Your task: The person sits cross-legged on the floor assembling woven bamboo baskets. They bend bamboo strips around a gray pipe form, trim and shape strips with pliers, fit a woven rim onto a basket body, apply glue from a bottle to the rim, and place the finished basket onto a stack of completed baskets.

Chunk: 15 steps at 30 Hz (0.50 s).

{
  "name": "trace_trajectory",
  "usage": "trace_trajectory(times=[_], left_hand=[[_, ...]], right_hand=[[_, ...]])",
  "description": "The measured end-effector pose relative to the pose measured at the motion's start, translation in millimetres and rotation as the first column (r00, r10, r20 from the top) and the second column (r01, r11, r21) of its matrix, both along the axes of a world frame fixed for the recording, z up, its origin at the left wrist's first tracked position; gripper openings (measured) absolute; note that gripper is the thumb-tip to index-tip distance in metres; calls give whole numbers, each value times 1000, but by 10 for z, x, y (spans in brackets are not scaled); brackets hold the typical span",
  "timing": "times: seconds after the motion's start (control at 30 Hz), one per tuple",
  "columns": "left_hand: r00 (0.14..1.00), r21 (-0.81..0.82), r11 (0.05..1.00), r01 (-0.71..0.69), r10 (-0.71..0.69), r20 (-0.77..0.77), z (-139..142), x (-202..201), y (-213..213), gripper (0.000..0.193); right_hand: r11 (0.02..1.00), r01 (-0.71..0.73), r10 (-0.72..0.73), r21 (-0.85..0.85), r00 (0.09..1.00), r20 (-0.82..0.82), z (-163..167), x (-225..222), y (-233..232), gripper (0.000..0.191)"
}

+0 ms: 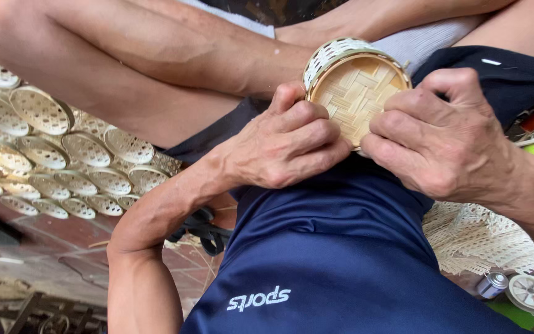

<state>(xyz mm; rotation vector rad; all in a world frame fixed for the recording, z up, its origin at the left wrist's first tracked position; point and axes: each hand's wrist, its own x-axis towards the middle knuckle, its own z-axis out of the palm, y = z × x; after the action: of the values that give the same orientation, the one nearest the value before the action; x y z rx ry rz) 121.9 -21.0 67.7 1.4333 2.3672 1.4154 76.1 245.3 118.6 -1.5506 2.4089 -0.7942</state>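
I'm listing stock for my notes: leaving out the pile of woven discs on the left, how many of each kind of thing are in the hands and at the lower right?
Round woven basket: 1
Woven sheet: 1
Small metal can: 1
White spoked disc: 1
Total: 4

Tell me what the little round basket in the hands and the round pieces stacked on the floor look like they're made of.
The round basket, held by the left hand and right hand, looks like woven bamboo or a similar plant strip: pale tan, matte, flat strips crossing in its base, with an openwork side band. The stacked round pieces show the same pale lattice look, likely the same material.
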Motion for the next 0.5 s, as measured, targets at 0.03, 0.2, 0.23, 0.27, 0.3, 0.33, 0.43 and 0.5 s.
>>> trace_trajectory(times=[0.03, 0.2, 0.23, 0.27, 0.3, 0.33, 0.43, 0.5], left_hand=[[1000, 6, 1000, 0, 0, -6, -18, 5, -6, 26], [999, 83, 996, -18, 21, -34, -73, 60, -3, 14], [999, 79, 997, -22, 25, -33, -73, 70, -5, 14], [999, 77, 997, -26, 28, -32, -75, 79, -2, 14], [999, 74, 997, -29, 32, -31, -74, 83, -3, 14], [999, 66, 997, -27, 29, -29, -71, 80, -2, 15], [999, 68, 998, 0, 3, -38, -46, 32, -8, 18], [998, 110, 993, 36, -29, -56, -33, -48, -5, 21]], right_hand=[[1000, -19, 19, -12, 1000, -8, -46, 22, 25, 13], [995, -67, 66, -71, 998, -6, -141, 36, 55, 13], [994, -63, 63, -87, 998, -2, -147, 28, 36, 13], [993, -58, 58, -101, 998, 2, -151, 22, 15, 13], [992, -53, 54, -117, 998, 7, -148, 13, -9, 12], [993, -54, 58, -108, 998, 32, -136, 3, -29, 13], [998, -54, 58, -37, 993, 100, -36, -18, -62, 14], [995, -63, 51, 77, 988, 145, 75, -32, -51, 15]])
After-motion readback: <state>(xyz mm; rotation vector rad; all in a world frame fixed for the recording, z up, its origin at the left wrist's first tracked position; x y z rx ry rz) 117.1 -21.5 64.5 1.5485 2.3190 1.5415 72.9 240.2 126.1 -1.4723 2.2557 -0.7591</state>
